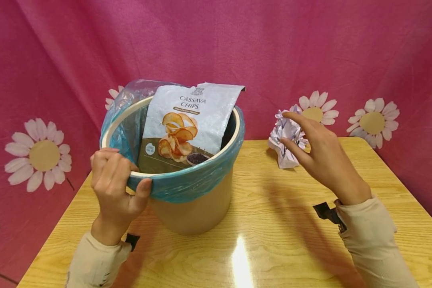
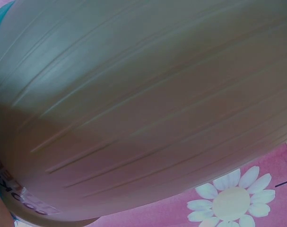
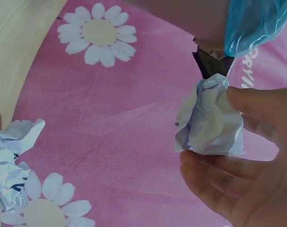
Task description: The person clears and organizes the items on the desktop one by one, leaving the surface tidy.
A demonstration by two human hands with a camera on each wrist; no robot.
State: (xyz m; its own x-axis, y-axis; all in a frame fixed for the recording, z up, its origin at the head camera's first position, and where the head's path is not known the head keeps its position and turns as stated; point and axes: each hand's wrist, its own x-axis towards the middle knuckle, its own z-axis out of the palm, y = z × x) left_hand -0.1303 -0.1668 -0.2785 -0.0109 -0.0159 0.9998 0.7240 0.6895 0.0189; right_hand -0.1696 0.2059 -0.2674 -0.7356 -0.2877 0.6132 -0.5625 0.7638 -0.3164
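Holding a chip bag (image 1: 187, 128), the lined bin (image 1: 201, 212) has left fingers (image 1: 109, 170) gripping its rim (image 1: 123, 117), right fingers (image 3: 204, 172) pinching paper (image 3: 212, 118).

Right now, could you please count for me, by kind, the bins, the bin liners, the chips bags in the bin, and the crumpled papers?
Bin: 1
Blue liner: 1
Chips bag in the bin: 1
Crumpled papers: 2
Total: 5

The left sleeve (image 1: 97, 256) is made of cream cloth and marked by small dark spots; the right sleeve (image 1: 372, 240), likewise cream, is loosely creased. By the former, a small black tab (image 1: 132, 241) is worn; by the latter, a larger, angular black piece (image 1: 323, 210).
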